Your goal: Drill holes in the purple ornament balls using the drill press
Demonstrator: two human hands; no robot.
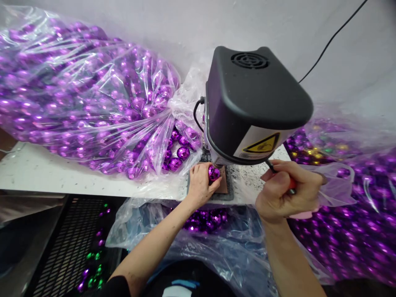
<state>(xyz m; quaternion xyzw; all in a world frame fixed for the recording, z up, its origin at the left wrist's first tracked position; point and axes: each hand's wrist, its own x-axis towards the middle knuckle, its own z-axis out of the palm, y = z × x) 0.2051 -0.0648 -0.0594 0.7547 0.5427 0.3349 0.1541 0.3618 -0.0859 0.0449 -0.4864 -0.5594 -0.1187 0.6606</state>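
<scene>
Purple and faceted, the ball [213, 174] sits below the near-left edge of the black press hood [256, 99]; I have the left hand [200, 183], nearer, curled around it, the right hand [286, 192] clenched on the red-handled lever [292, 185] below the hood's near-right edge.

We can see one sign, a yellow warning triangle [261, 144] with a thick black edge. It is on a white sticker [249, 135], and the sticker is stuck low on the side of the black machine cover [260, 90] that faces us. Inside the triangle we see a small dark picture, but it is too blurry for us to name. Under it are tiny grey marks like print, too small for us to read.
</scene>
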